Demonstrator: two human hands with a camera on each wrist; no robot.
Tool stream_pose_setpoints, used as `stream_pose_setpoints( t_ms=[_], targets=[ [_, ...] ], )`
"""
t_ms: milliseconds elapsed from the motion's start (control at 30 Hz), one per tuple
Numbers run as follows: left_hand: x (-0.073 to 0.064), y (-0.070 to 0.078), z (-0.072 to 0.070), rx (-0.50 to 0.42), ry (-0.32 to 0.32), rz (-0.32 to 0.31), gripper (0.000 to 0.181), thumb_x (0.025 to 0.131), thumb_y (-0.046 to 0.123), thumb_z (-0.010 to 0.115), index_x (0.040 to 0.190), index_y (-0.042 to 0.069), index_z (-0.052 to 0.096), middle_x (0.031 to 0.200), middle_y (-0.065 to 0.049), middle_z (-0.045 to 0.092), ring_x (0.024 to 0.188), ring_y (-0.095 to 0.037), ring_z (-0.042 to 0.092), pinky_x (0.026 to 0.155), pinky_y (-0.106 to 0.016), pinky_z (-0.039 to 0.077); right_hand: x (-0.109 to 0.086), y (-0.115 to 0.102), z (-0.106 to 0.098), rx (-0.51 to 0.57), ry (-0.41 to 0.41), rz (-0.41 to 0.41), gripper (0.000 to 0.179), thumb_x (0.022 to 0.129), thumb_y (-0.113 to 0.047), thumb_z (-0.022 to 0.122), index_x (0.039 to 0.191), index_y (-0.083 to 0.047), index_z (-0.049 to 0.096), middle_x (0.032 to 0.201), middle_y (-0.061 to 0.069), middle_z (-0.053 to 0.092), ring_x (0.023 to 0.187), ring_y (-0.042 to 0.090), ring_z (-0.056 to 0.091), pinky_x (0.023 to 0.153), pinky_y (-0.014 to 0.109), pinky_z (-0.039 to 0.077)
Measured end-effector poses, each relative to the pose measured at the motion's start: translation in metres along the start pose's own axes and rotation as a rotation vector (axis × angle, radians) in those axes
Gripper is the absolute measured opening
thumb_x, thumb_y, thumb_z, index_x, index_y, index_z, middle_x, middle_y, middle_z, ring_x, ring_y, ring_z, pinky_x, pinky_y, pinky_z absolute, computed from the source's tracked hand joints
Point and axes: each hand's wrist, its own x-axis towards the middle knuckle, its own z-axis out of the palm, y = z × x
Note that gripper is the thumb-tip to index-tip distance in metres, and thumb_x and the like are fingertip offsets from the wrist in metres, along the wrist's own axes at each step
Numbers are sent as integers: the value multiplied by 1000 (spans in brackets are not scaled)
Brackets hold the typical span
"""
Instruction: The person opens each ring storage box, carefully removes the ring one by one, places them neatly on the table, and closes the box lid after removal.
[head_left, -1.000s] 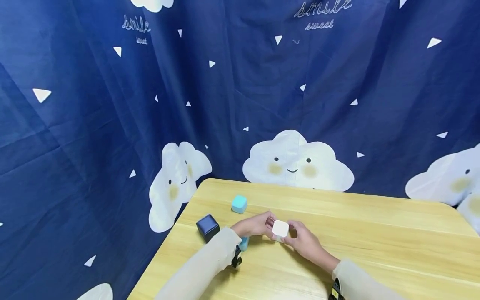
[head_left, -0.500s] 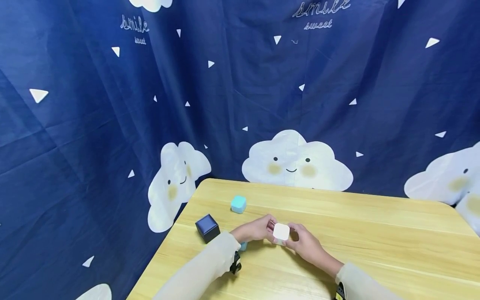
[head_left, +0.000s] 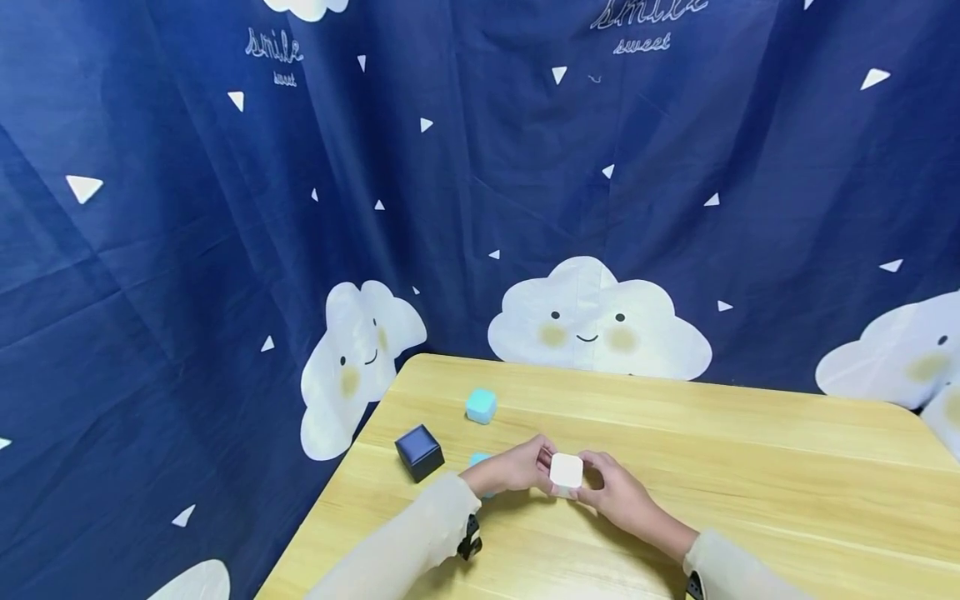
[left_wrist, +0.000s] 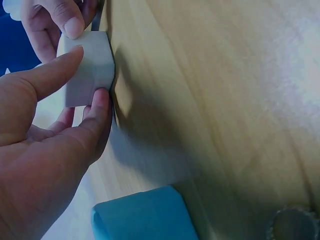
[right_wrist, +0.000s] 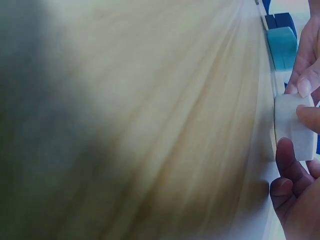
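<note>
"What is each grip doing?"
"Both are on one thing. The left hand (head_left: 517,468) pinches a white box (head_left: 566,471) from its left, and the right hand (head_left: 618,498) pinches it from the other side."

"How do the fingers lie?"
"In the left wrist view both thumbs press the side facing the person, close to each other, with left fingers curled about the edge. A seam runs along that side."

"Is the box on the counter (head_left: 750,450)?"
"It is low over the wood, its pale top facing up; I can't tell whether it touches."

"And just beyond the hands?"
"A light blue block (head_left: 480,458) sits behind the left wrist, partly hidden by it. A dark blue box (head_left: 420,454) stands farther left, apart from it. Another pale blue block (head_left: 481,406) lies beyond them, toward the far edge."

"Past that?"
"A navy curtain (head_left: 525,167) with smiling clouds and white triangles. The person wears cream sleeves (head_left: 397,542), a black band (head_left: 470,537) at the left wrist."
</note>
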Motion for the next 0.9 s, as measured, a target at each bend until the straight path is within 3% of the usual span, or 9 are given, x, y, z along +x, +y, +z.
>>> stream_pose_setpoints(
  t_ms=[200,433,667,900],
  targets=[
    [-4,-6,4,-13,-8,17,53,70,-7,76,112,7,47,103,-3,55,91,-13,57,84,-25,49,-4,-2,0,-23,-5,13,63,74,-31,81,128,-12,57,120,2,59,111,25,56,89,49,49],
    [-8,-14,10,-38,12,40,55,70,-6,76,114,7,46,104,-3,54,91,-13,56,84,-23,49,-9,-1,1,-58,-2,-6,65,74,-32,81,130,-12,56,120,0,60,116,27,55,94,56,45],
    [-15,-18,18,-88,60,40,59,74,-1,78,123,7,46,108,-1,54,92,-12,56,82,-24,50,-10,-1,2,-50,2,0,64,72,-33,82,128,-14,57,118,0,60,114,27,56,91,55,47],
    [-18,-17,22,-76,153,9,78,74,13,81,140,13,38,124,1,49,96,-13,50,75,-27,47,-8,-1,-1,-15,-14,11,70,71,-37,82,130,-12,54,120,3,59,104,22,58,78,41,52]
  ],
)
